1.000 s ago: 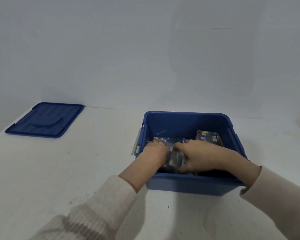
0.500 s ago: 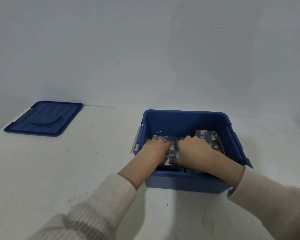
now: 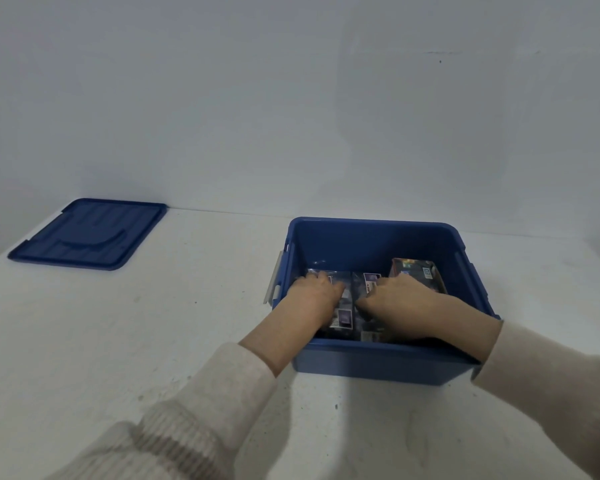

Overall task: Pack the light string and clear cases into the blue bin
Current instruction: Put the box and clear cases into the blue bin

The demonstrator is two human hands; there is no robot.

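Nearest, two cream knitted sleeves point(image 3: 201, 407) come in from the bottom edge, both cut off by the frame, the right one running out at the lower right corner. They reach over the white, speckled worktop point(image 3: 118, 341) and into the blue bin point(image 3: 378, 363), which stands open just right of centre. The left hand point(image 3: 314, 297) goes in over the bin's near left corner and lies palm down on a clear case point(image 3: 342, 318) with a small printed label; its fingers point(image 3: 321, 278) are curled downward over the case's far end, pressing on it, though whether they actually grip it is hidden beneath the hand. The right hand point(image 3: 400, 294) lies just beside it, also knuckles up, on a second clear case point(image 3: 371, 278) whose label shows past the knuckles; its fingers point(image 3: 366, 303) are bent and tucked toward the gap between the two cases, and I cannot tell whether they are closed on anything. Both cases lie flat on the bin floor, side by side, their contents dark and blurred. Right of the right hand, a colourful printed box point(image 3: 416, 273) leans against the bin's right wall, its print too small to read. Well apart at the far left, the blue lid point(image 3: 87, 235) lies flat on the worktop near a plain pale wall point(image 3: 291, 98).
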